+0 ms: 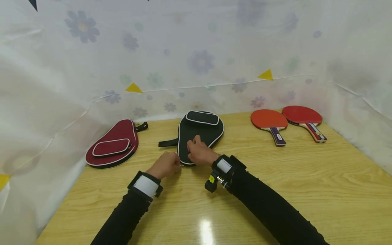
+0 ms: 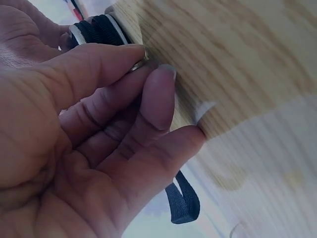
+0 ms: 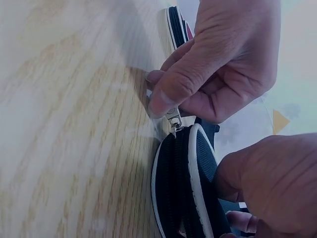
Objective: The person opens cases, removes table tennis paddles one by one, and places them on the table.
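Observation:
A black table tennis bat case [image 1: 200,131] with white piping lies on the table, its narrow end toward me and a small pocket at the far end. At that narrow end my left hand [image 1: 165,165] pinches the metal zipper pull [image 3: 173,117] between thumb and forefinger. My right hand [image 1: 201,152] grips the case close to the same end, its thumb on the upper face. In the right wrist view the zipper [image 3: 176,173] runs along the case's side. Most of the pull is hidden by fingers in the left wrist view.
To the left lies a dark red bat case [image 1: 114,141] with a black strap. Two red table tennis bats [image 1: 269,119] rest at the back right, one slightly overlapping the other. A flowered white sheet [image 1: 196,68] hangs behind the wooden table [image 1: 245,204].

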`<state>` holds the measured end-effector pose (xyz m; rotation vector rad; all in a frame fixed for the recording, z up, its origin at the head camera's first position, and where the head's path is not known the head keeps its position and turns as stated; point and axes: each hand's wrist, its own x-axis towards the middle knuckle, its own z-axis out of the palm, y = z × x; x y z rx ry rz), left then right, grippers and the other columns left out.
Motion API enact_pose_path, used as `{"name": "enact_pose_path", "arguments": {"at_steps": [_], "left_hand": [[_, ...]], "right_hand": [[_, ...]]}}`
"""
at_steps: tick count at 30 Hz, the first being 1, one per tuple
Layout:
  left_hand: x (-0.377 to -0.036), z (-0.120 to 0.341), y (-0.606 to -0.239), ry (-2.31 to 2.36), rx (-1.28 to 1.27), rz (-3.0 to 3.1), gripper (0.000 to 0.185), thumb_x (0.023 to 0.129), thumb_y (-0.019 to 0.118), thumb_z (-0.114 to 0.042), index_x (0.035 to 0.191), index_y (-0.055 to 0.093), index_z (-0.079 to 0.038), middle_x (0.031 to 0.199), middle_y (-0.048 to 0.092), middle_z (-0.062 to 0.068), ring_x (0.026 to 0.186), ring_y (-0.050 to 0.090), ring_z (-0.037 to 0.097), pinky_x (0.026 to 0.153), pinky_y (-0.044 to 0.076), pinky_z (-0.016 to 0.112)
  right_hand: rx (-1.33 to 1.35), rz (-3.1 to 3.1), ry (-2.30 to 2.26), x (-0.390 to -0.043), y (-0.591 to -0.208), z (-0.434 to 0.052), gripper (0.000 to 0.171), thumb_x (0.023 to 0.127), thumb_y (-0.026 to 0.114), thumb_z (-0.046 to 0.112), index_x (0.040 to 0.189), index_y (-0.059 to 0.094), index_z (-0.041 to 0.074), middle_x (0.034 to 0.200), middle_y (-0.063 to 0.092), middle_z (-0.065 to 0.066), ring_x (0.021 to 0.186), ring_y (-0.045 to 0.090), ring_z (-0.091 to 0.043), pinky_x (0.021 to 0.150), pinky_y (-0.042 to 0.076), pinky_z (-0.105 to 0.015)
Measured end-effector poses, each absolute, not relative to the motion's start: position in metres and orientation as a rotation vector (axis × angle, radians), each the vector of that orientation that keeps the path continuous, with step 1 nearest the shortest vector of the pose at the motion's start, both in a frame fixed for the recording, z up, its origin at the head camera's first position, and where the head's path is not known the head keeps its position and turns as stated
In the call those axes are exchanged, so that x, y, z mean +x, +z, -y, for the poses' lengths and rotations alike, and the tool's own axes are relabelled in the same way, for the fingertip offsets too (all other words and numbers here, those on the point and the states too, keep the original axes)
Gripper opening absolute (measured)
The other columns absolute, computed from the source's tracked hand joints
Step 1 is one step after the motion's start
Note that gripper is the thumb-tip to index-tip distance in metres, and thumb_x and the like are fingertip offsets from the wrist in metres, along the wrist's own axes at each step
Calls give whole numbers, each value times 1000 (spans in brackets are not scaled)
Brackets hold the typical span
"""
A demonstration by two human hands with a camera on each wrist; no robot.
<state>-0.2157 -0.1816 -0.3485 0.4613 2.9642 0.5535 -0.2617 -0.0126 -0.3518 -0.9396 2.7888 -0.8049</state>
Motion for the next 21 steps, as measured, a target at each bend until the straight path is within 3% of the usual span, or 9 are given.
{"name": "enact_pose_path", "arguments": {"at_steps": [21], "left_hand": [[-215,184,-349,573,549,-2974,29,83,74,3,60,58,-6,56,42,-6,53,40,9,53,31,22]], "right_hand": [[-984,-2768,-702,-264,-349,8,9,97,56,3,94,49,6,104,33,-11,73,47,-22,66,39,-31]]}}
